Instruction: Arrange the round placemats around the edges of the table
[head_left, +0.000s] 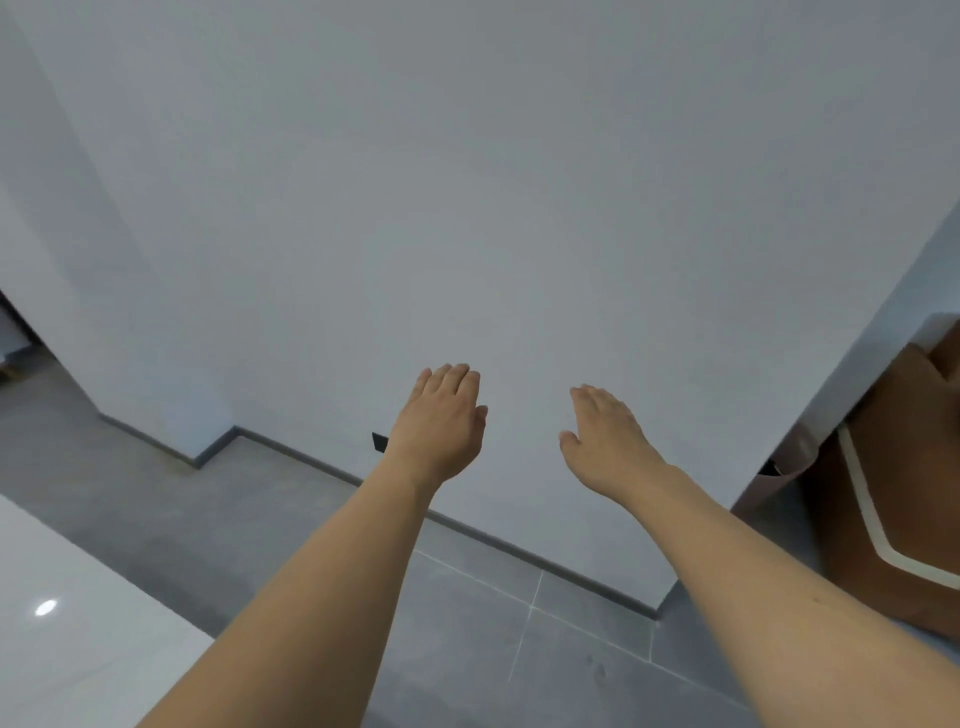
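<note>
Both my arms stretch forward in front of a plain white wall. My left hand (441, 421) is flat, palm down, fingers together and extended, holding nothing. My right hand (605, 434) is likewise flat and empty, a little to the right and apart from the left. No round placemat is in view. A glossy white surface (67, 613), possibly the table, shows at the lower left corner with a light reflection on it.
Grey tiled floor (467, 623) runs below the wall with a grey skirting board. A brown cardboard-like box with a white stripe (893, 493) stands at the right. A small dark object (380, 441) sits on the wall behind my left wrist.
</note>
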